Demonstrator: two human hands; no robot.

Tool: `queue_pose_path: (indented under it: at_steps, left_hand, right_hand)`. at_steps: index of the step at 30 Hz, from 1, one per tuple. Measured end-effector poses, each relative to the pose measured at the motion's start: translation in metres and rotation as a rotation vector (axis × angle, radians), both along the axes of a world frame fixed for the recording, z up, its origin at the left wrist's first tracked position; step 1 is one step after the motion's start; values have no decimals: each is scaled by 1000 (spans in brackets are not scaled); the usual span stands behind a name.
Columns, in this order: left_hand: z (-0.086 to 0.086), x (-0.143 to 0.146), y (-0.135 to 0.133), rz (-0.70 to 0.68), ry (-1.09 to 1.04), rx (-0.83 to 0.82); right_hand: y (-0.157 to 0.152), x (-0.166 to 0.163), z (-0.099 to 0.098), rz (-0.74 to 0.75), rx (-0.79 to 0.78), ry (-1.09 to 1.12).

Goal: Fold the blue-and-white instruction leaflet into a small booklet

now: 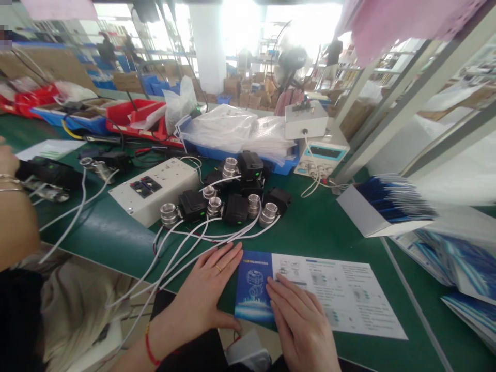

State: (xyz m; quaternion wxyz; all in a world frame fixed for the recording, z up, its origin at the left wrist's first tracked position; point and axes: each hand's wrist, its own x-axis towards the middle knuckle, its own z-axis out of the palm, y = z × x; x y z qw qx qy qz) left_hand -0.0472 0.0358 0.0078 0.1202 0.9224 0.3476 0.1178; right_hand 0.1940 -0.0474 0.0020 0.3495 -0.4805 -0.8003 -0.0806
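Arm of another person sits at far left, w/ bracelets on the wrist, near some black parts and white wires. Next to that I see a white box w/ black switches on the green table. Behind the box, red and blue bins. Mid table: a bunch of valves, black tops, shiny metal ends, white wires running down toward me.

My left hand lies flat, fingers spread and apart, holding nothing. It rests on the table, thumb touching the left edge of the leaflet. My right hand is flat too, fingers together, pressing on the leaflet's blue cover part. No pinch, just palms down.

The leaflet lies open at the near table edge, blue panel left, white printed panels right.

I think the step is folding or flattening it, approx at the crease by the blue panel. Next move needs edges lined up and a firm press along the fold.

Right side: stack of same blue leaflets, more further right.
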Motion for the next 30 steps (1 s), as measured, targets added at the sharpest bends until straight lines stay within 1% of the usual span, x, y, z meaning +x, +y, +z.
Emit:
queue_pose_path:
  at_steps: [3,6,8,10,13,17,20,24,28,30]
  left_hand:
    - [8,-2,-8,0,-144,6]
    - [14,3,-26,44,-317,135]
    - [13,9,-36,55,-357,239]
    - [9,14,-40,85,-334,313]
    - [3,20,-31,157,-279,362]
    - [0,25,-11,191,-226,347]
    - [1,28,-3,205,-190,321]
    - [0,37,2,244,-94,316]
    - [-1,43,5,318,28,327]
    - [1,43,3,324,34,342]
  right_hand:
    - [1,1,-1,-4,23,2]
    - [1,2,0,-3,39,-5]
    - [1,2,0,0,37,-19]
    - [1,2,1,-2,38,-31]
    - [2,3,1,-8,42,-45]
    - [2,6,-3,3,46,-76]
    - [0,9,-9,17,19,-108]
    - [-1,11,-13,16,2,-110]
    - [0,8,-9,11,14,-52]
    - [1,6,-7,5,31,-28]
